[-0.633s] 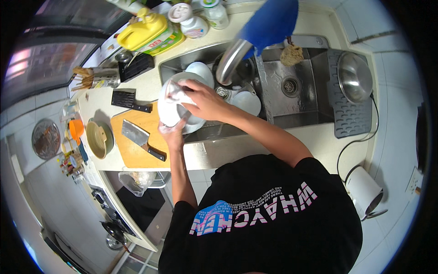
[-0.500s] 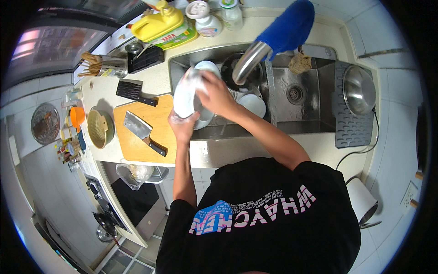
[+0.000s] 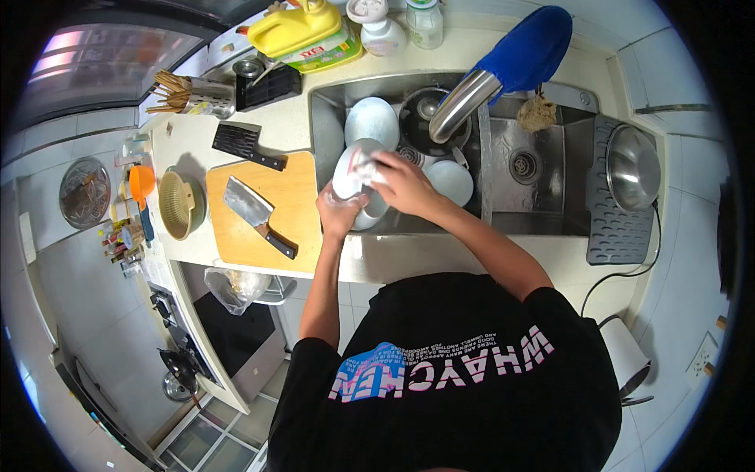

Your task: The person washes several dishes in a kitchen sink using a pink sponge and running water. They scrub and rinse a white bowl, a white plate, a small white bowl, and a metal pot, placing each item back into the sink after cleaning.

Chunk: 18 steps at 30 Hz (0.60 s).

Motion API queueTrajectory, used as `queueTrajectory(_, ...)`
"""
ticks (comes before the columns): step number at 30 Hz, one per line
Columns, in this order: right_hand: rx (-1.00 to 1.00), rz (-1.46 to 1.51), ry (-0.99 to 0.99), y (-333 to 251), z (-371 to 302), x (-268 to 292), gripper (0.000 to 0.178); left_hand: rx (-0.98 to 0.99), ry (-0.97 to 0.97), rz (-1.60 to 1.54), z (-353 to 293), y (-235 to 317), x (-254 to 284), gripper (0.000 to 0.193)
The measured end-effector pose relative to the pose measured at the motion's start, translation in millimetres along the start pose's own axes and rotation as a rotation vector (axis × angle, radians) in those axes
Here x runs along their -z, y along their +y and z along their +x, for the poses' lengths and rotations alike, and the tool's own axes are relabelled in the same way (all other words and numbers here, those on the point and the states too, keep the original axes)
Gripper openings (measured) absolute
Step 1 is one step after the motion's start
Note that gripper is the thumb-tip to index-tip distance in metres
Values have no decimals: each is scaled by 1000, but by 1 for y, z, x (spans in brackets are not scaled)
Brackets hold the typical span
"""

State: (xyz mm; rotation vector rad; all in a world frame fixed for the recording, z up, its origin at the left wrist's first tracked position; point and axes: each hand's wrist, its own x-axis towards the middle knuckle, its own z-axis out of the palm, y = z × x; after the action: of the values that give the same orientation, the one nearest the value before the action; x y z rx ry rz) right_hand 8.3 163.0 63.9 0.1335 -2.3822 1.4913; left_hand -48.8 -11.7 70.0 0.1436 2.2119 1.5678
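My left hand (image 3: 340, 212) grips a white bowl (image 3: 344, 175) by its near edge, tilted over the left basin of the steel sink (image 3: 543, 235). My right hand (image 3: 405, 187) is closed around a soapy white and pinkish scrubbing cloth or sponge (image 3: 365, 168), pressed against the bowl; its exact kind is blurred. Beneath and behind my hands, another white bowl (image 3: 371, 119) sits in the basin, with more white dishware partly hidden under the held bowl. A smaller white bowl (image 3: 451, 186) lies right of my right hand, near a dark pan (image 3: 417, 135).
A steel faucet (image 3: 465, 106) with a blue cover (image 3: 537, 51) reaches over the sink. Left of it, a cleaver (image 3: 250, 206) lies on a wooden board (image 3: 303, 177), beside a slotted black-handled turner (image 3: 236, 143). A steel bowl (image 3: 633, 169) rests on a grey mat (image 3: 621, 236).
The whole view has shifted slightly. The held bowl is lower and nearer to me, and my right hand has moved across it with the soapy scrubber.
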Motion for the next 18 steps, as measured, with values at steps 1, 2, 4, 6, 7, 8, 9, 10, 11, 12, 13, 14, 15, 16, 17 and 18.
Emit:
queueTrajectory(1,29,-20,-25,7,-10,-9,28,21,3,-19,-1,-7,-1,43)
queueTrajectory(2,-71,19,-7,10,-19,-18,28,33,3,60,-2,-15,-3,42)
queueTrajectory(4,-272,85,29,12,-28,-27,28,54,-4,209,2,-26,-9,40)
queueTrajectory(6,-357,78,102,22,-31,-35,26,34,-13,291,6,-37,-19,37)
queueTrajectory(7,-399,50,136,31,-28,-43,26,52,-52,308,10,-41,-20,38)
queueTrajectory(8,-441,23,170,42,-25,-49,26,71,-90,324,13,-46,-21,39)
queueTrajectory(9,-484,-14,183,53,-17,-51,24,65,-100,356,16,-47,-21,39)
queueTrajectory(10,-468,-197,227,60,-11,-58,22,59,-111,388,18,-48,-23,39)
queueTrajectory(11,-296,-152,179,64,-14,-59,22,53,-124,421,19,-49,-24,39)
queueTrajectory(12,-125,-104,133,62,-14,-57,21,34,-118,380,21,-53,-23,39)
queueTrajectory(13,-188,-80,66,66,-14,-58,22,14,-114,339,22,-57,-21,39)
queueTrajectory(14,-252,-55,-1,71,-13,-59,23,-6,-112,298,25,-60,-18,39)
queueTrajectory(15,-317,-29,-74,71,-13,-60,24,17,-127,352,29,-61,-16,40)
queueTrajectory(16,-270,-227,104,77,-3,-56,24,38,-145,406,34,-62,-15,40)
queueTrajectory(17,-214,-160,104,73,-13,-60,22,25,-156,421,25,-68,-13,43)
queueTrajectory(18,-152,-99,117,68,-16,-60,20,-3,-170,437,22,-69,-13,45)
